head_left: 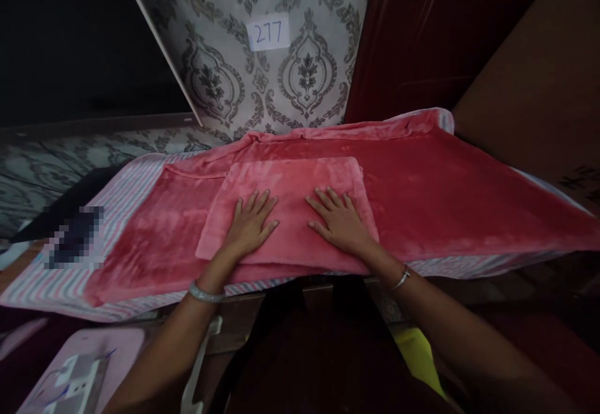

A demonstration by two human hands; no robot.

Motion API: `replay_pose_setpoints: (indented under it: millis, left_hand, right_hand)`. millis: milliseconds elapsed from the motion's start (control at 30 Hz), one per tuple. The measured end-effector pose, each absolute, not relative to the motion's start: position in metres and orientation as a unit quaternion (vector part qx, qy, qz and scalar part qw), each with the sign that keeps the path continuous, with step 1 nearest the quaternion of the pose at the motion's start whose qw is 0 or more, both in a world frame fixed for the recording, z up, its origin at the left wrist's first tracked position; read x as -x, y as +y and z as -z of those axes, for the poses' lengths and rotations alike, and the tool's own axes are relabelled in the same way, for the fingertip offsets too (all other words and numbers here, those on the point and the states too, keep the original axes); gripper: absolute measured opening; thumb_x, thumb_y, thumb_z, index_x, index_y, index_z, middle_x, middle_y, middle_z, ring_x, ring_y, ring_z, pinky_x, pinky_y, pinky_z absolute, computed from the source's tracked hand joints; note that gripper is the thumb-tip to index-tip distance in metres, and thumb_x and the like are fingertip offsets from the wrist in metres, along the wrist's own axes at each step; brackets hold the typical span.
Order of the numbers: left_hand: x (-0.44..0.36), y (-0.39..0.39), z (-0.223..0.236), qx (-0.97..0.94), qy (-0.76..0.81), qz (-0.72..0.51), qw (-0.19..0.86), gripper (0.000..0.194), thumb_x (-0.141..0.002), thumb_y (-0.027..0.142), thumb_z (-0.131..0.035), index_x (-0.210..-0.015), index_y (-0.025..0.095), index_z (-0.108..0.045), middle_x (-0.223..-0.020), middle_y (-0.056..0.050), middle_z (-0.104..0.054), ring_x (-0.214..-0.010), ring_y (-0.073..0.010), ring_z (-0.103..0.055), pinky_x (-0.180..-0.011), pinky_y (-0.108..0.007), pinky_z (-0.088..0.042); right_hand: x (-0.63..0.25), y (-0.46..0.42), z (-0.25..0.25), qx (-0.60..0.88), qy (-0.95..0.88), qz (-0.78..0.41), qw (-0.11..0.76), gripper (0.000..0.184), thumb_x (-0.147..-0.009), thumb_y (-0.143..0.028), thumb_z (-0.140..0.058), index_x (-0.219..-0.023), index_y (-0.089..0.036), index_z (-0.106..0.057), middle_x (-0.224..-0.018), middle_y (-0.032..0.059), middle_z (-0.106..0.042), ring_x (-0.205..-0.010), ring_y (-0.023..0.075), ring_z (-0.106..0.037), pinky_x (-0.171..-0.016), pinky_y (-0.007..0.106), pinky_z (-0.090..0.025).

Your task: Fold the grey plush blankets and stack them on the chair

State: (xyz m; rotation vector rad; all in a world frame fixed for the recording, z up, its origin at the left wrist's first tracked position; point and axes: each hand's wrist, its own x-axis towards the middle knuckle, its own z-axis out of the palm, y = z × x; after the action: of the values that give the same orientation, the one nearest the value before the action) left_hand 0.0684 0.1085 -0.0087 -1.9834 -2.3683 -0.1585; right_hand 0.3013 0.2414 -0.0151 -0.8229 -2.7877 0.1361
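A folded pink plush cloth (290, 179) lies flat in the middle of a larger red plush blanket (445, 195). My left hand (252, 223) rests palm down on the left part of the folded cloth, fingers spread. On its right part lies my right hand (340, 219), also flat with fingers apart. Neither hand grips anything; a span of pink cloth shows between them. Under the red blanket, a striped cloth (126, 195) covers the surface and shows at the left and along the front edge.
A large dark screen (84, 39) stands at the back left. Behind the blanket is patterned wallpaper (307, 76) with a paper marked 277 (268, 31). A dark red panel (450, 32) rises at the back right. Low at the left, a power strip (77, 383) lies on a pink stool (107, 342).
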Motion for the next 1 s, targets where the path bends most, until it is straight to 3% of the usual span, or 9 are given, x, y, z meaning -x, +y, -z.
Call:
replay_pose_setpoints:
  millis: [467, 600, 733, 833, 900, 1000]
  left_hand:
    - [-0.065, 0.11, 0.01, 0.645, -0.762, 0.063, 0.021, 0.062, -0.101, 0.048, -0.04, -0.16, 0.033, -0.03, -0.17, -0.003, -0.022, -0.158, -0.0302, -0.014, -0.126, -0.059, -0.013]
    - [-0.078, 0.102, -0.004, 0.64, -0.764, 0.077, -0.003, 0.059, -0.101, 0.047, -0.041, -0.157, 0.027, -0.04, -0.166, -0.008, -0.032, -0.155, -0.031, -0.023, -0.125, -0.059, -0.017]
    - [-0.119, 0.092, -0.012, 0.704, -0.704, 0.093, -0.012, 0.056, -0.101, 0.048, -0.041, -0.151, 0.023, -0.048, -0.159, -0.009, -0.046, -0.151, -0.0269, -0.035, -0.127, -0.051, -0.019]
    - [-0.151, 0.094, -0.003, 0.731, -0.675, 0.101, 0.001, 0.064, -0.099, 0.051, -0.046, -0.157, 0.024, -0.04, -0.164, -0.01, -0.038, -0.154, -0.0292, -0.027, -0.128, -0.056, -0.014]
    - [-0.165, 0.096, 0.009, 0.714, -0.693, 0.1, 0.016, 0.068, -0.098, 0.053, -0.048, -0.159, 0.025, -0.036, -0.167, -0.011, -0.03, -0.156, -0.0318, -0.02, -0.127, -0.06, -0.014]
    - [-0.173, 0.096, 0.029, 0.692, -0.714, 0.095, 0.044, 0.065, -0.098, 0.052, -0.047, -0.158, 0.028, -0.038, -0.168, -0.01, -0.027, -0.157, -0.0323, -0.017, -0.126, -0.062, -0.015]
  right_hand:
    - [-0.304, 0.244, 0.023, 0.283, -0.948, -0.059, 0.136, 0.062, -0.103, -0.059, -0.036, -0.16, -0.032, -0.035, -0.168, 0.0047, -0.026, -0.155, 0.0311, -0.018, -0.124, 0.061, -0.014]
    - [-0.307, 0.25, 0.021, 0.275, -0.951, -0.087, 0.108, 0.062, -0.103, -0.055, -0.04, -0.16, -0.03, -0.035, -0.168, 0.0062, -0.026, -0.155, 0.0322, -0.019, -0.123, 0.062, -0.018]
    - [-0.299, 0.267, -0.005, 0.209, -0.961, -0.159, 0.082, 0.054, -0.102, -0.041, -0.045, -0.151, -0.018, -0.051, -0.158, 0.0128, -0.045, -0.148, 0.03, -0.038, -0.12, 0.051, -0.032]
    - [-0.275, 0.287, -0.031, 0.18, -0.958, -0.177, 0.135, 0.052, -0.103, -0.033, -0.038, -0.148, -0.012, -0.053, -0.149, 0.0136, -0.056, -0.139, 0.0241, -0.05, -0.117, 0.041, -0.038]
    - [-0.256, 0.3, -0.041, 0.178, -0.959, -0.143, 0.167, 0.055, -0.104, -0.036, -0.038, -0.154, -0.015, -0.045, -0.156, 0.0119, -0.048, -0.145, 0.0249, -0.042, -0.12, 0.044, -0.033]
    - [-0.234, 0.313, -0.031, 0.19, -0.967, -0.089, 0.143, 0.059, -0.104, -0.044, -0.041, -0.158, -0.021, -0.038, -0.166, 0.0105, -0.032, -0.154, 0.0307, -0.024, -0.123, 0.056, -0.023]
